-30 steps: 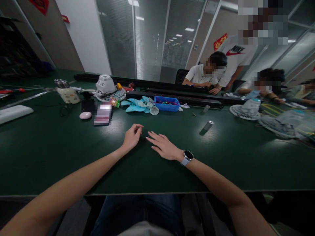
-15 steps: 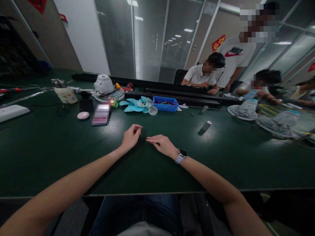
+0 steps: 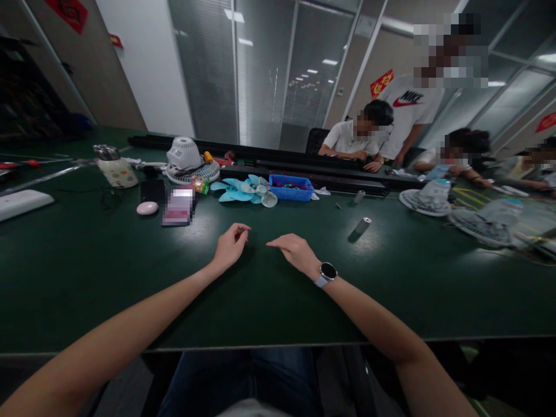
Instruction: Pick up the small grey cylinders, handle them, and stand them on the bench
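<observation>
Over the green tabletop (image 3: 269, 313), my left hand (image 3: 230, 245) is loosely curled, with a gap between thumb and fingers and nothing visible in it. My right hand (image 3: 297, 253), wearing a watch (image 3: 328, 271) at the wrist, has its fingers stretched toward the left one. A space separates the two hands. Beyond them lie light-blue fan blades (image 3: 232, 190) and a blue plastic tray (image 3: 290, 193) with wires and small parts inside. A small metal cylinder (image 3: 362, 225) stands or lies to the right of my right hand; neither hand touches it.
On the left are a pink oval object (image 3: 147, 208), a blurred flat item (image 3: 179, 211), a patterned flask (image 3: 116, 171) and a white fan head (image 3: 184, 153). Long black bars (image 3: 343, 178) run along the back. More fan parts (image 3: 428, 200) stand at right. Several people sit or stand across the table.
My right hand has shifted slightly to the right, widening the gap between the hands. My left hand has hardly moved. The camera view has tilted a little.
</observation>
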{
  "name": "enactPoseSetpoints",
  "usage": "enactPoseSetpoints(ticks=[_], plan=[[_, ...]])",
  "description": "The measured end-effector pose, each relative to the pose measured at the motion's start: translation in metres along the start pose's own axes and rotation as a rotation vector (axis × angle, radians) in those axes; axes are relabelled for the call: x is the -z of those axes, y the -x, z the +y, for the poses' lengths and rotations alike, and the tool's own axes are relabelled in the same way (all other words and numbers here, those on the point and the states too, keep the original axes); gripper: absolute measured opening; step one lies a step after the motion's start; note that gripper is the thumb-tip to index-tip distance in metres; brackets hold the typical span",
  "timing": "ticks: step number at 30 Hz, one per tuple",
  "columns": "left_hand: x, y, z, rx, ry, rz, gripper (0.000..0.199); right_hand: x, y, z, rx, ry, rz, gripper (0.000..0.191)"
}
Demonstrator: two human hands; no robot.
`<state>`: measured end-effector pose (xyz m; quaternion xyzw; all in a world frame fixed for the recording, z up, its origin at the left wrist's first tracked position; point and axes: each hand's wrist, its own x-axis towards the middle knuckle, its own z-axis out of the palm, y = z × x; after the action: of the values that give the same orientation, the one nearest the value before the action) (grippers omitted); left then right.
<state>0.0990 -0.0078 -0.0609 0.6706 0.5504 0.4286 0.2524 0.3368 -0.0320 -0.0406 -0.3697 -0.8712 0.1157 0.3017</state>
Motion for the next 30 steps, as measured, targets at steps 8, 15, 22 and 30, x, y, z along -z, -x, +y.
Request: enactPoseSetpoints(ticks=[8,15,22,30], plan=[[-0.001,-0.001,-0.002,-0.006,0.014,-0.012,0.026,0.117,0.047,0.117,-0.374,0.403,0.759,0.028],[-0.001,0.0,-0.004,0.003,0.021,-0.019,0.024,0.146,0.091,0.169,-0.587,0.528,0.832,0.031],[-0.001,0.0,-0.004,-0.027,0.028,-0.007,0.022,0.138,0.087,0.174,-0.597,0.481,0.855,0.035],[-0.001,0.0,-0.007,-0.028,0.027,-0.029,0.024,0.137,0.089,0.173,-0.561,0.475,0.863,0.033]])
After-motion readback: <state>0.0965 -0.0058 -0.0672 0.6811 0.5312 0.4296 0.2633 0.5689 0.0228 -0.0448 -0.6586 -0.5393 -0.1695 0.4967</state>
